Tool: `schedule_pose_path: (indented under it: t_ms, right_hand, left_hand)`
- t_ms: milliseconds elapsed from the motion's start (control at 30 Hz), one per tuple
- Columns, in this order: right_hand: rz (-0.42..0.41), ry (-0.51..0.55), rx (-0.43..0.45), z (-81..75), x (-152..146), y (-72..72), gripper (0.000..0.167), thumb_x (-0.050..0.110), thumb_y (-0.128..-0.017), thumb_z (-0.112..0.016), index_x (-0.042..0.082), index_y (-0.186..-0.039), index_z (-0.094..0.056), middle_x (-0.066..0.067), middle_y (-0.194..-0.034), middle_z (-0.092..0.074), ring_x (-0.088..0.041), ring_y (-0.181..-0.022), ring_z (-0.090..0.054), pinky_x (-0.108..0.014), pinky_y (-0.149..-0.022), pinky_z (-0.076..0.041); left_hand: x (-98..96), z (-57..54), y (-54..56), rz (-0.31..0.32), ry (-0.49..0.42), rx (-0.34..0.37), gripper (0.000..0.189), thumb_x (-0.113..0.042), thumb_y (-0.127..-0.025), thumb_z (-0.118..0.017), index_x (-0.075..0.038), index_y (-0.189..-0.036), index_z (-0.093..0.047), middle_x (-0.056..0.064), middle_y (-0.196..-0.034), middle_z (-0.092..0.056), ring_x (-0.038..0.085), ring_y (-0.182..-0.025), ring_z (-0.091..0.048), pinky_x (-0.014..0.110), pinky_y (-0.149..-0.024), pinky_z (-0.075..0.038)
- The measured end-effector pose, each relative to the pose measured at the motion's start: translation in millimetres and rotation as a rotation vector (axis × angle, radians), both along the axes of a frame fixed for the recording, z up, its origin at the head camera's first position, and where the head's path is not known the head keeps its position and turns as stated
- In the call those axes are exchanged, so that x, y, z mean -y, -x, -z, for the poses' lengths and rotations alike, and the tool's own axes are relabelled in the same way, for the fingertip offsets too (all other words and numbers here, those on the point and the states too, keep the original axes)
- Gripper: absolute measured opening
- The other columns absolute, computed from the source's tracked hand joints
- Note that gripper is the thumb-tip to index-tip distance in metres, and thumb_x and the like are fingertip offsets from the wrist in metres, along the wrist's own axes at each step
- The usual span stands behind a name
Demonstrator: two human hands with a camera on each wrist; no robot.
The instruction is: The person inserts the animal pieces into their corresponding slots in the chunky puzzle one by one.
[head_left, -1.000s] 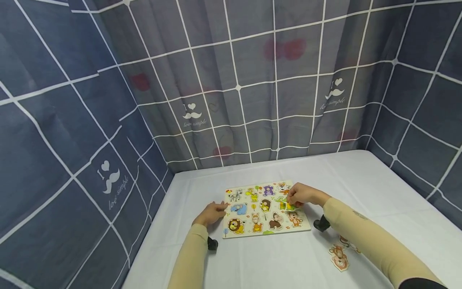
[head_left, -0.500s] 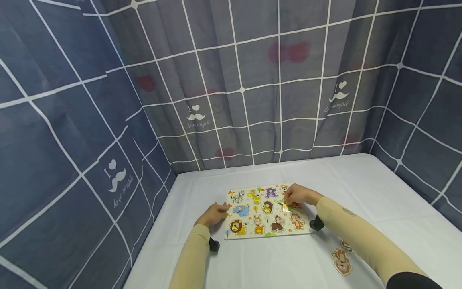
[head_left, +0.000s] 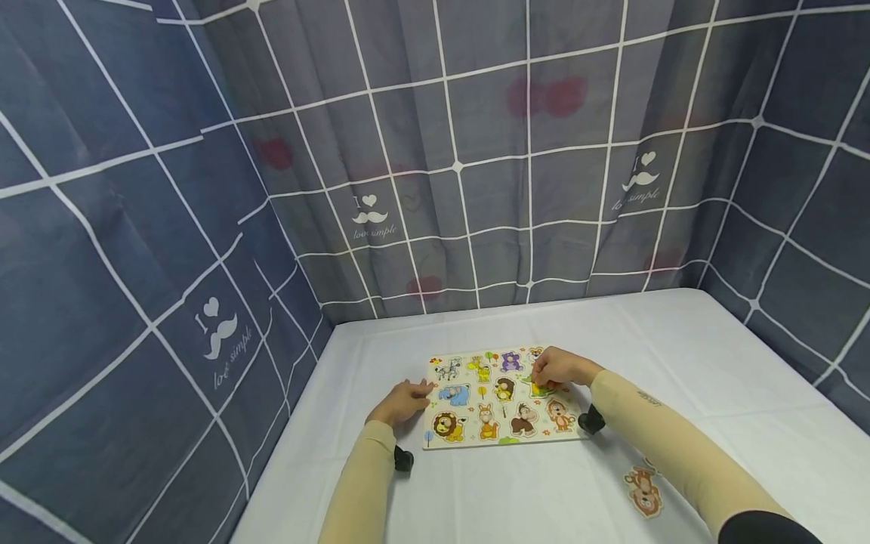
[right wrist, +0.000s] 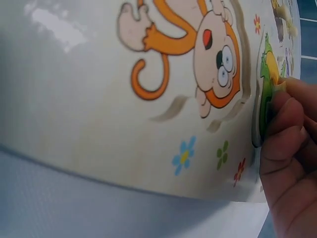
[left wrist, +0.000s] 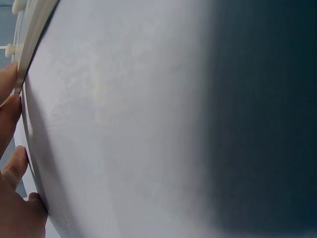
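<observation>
A peg puzzle board [head_left: 476, 446] with animal pictures lies on the white table. My right hand [head_left: 560, 368] is over the board's right side, its thumb and fingers pinching the small knob of a green-and-yellow animal puzzle piece [right wrist: 267, 82]. That piece lies in or right at its slot, partly covered by the fingers. Beside it in the right wrist view is the orange monkey picture [right wrist: 218, 59]. My left hand [head_left: 401, 404] rests at the board's left edge, fingertips [left wrist: 11, 106] touching the rim, fingers fairly straight.
A loose brown animal piece [head_left: 643, 493] lies on the table [head_left: 503, 499] near the right forearm, with another piece [head_left: 650, 465] mostly hidden by the sleeve. Pale knobs [left wrist: 10, 49] stand up from the board. A dark checked curtain [head_left: 435, 189] surrounds the table.
My right hand has shifted slightly left with the green-and-yellow puzzle piece, which now covers the pale patch seen beneath it half a second ago. My left hand stays at the board's edge.
</observation>
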State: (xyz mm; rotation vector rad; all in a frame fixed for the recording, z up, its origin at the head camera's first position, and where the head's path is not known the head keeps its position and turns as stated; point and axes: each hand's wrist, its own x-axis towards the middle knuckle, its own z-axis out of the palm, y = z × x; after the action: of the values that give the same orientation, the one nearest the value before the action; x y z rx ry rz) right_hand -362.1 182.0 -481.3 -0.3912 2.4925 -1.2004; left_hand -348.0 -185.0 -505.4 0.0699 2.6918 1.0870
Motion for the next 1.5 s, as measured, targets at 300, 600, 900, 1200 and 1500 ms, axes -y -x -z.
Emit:
schedule_pose_path:
  t_ms: [300,600,900,1200,1500]
  right_hand:
    - [-0.002,0.010,0.021,2.8,-1.7,-0.2,0.009,-0.003,-0.090,-0.063,-0.005,-0.089,-0.071,0.000,-0.070,-0.061,-0.011,-0.060,-0.049,-0.024,-0.055,-0.042]
    - [0.013,-0.011,0.070,0.7,-0.8,3.6,0.008,-0.002,-0.091,-0.063,-0.003,-0.088,-0.070,0.000,-0.070,-0.060,-0.010,-0.059,-0.050,-0.023,-0.055,-0.043]
    - [0.017,-0.105,0.063,-7.9,5.3,0.9,0.013,-0.003,-0.091,-0.058,-0.002,-0.084,-0.069,-0.001,-0.067,-0.057,-0.011,-0.058,-0.049,-0.023,-0.054,-0.042]
    - [0.025,-0.204,0.007,-7.0,11.6,1.7,0.027,-0.002,-0.088,-0.056,0.009,-0.064,-0.059,0.000,-0.055,-0.049,-0.011,-0.050,-0.041,-0.023,-0.049,-0.036]
    - [0.097,-0.095,0.016,1.9,6.6,-5.6,0.011,0.000,-0.091,-0.061,0.000,-0.086,-0.071,-0.002,-0.067,-0.060,-0.011,-0.057,-0.051,-0.022,-0.051,-0.043]
  left_hand:
    - [-2.1,1.0,2.0,-0.013,0.008,0.011,0.038,-0.019,-0.095,-0.068,-0.018,-0.133,-0.065,0.015,-0.162,-0.032,0.039,-0.155,-0.013,0.059,-0.126,-0.007]
    - [-1.0,-1.2,3.9,-0.025,0.017,0.020,0.041,-0.019,-0.094,-0.068,-0.024,-0.135,-0.063,0.019,-0.164,-0.027,0.041,-0.154,-0.015,0.061,-0.125,-0.010]
    - [-1.9,0.8,6.0,-0.026,0.021,0.020,0.041,-0.019,-0.094,-0.069,-0.024,-0.134,-0.063,0.022,-0.164,-0.025,0.044,-0.154,-0.016,0.062,-0.124,-0.011]
    - [-2.9,-0.4,2.9,-0.027,0.011,0.022,0.041,-0.020,-0.095,-0.067,-0.024,-0.135,-0.062,0.022,-0.164,-0.024,0.043,-0.154,-0.015,0.061,-0.125,-0.011]
    - [0.3,-1.0,2.2,-0.010,0.029,0.018,0.041,-0.021,-0.095,-0.067,-0.024,-0.136,-0.062,0.021,-0.164,-0.024,0.043,-0.154,-0.015,0.061,-0.125,-0.010]
